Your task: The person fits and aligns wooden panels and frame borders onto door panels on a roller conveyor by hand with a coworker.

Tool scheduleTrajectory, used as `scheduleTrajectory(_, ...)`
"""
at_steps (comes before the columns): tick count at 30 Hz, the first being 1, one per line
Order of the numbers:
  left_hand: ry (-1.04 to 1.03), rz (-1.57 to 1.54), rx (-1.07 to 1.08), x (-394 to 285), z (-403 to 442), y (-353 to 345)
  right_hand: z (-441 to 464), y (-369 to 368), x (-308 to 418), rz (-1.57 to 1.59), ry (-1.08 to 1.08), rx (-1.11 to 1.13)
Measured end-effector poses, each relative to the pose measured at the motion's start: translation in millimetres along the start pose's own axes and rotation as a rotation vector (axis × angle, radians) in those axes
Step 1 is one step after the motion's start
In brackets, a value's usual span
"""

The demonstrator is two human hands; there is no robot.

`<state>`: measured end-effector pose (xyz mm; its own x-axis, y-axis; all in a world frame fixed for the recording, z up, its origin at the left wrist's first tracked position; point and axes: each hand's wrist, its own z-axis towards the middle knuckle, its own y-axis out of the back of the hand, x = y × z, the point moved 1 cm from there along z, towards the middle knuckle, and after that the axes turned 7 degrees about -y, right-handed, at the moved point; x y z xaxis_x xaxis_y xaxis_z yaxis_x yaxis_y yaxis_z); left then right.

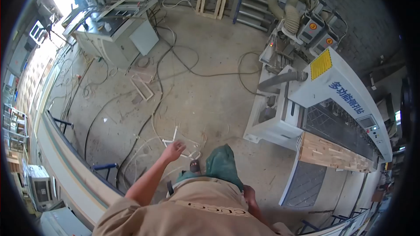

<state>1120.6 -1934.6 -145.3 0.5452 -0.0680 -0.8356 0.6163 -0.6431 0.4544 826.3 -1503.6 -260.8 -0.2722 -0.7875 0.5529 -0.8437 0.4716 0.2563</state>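
Observation:
My left hand [175, 149] is held out in front of my body with its fingers stretched, and I see nothing in it. Below it on the floor, thin white strips [191, 154] lie in a loose tangle close to my sandalled foot [195, 166]. Down at my side, beside the green trousers [222, 164], hangs my right hand [249, 192]. Its fingers are too unclear to make out, and no object shows by it.
Dark hoses and cables [158, 100] snake across the concrete floor. On the right stands a white drilling machine [280, 124] with a wooden board [332, 150] on it. A machine cabinet [113, 46] is at the back left; long panels [70, 161] lie along the left.

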Motion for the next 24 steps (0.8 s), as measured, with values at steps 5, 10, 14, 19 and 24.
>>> scheduleTrajectory(5,0.242,-0.188,-0.091,28.2,35.5,48.1,91.4,-17.2,64.5,-0.990,0.684,0.123)
scheduleTrajectory(10,0.287,-0.378,-0.278,49.3,113.3,84.1,251.4,-41.6,139.2,-0.451,-0.222,0.241)
scheduleTrajectory(14,0.474,-0.658,-0.438,55.4,226.0,109.1,368.5,-62.7,303.3,-0.388,-0.260,0.185)
scheduleTrajectory(19,0.619,-0.547,-0.358,75.8,330.6,127.3,505.6,-86.8,547.0,-0.662,0.173,0.154)
scheduleTrajectory(24,0.753,-0.469,-0.246,71.6,463.7,139.7,531.3,-99.9,819.5,0.022,0.356,0.199)
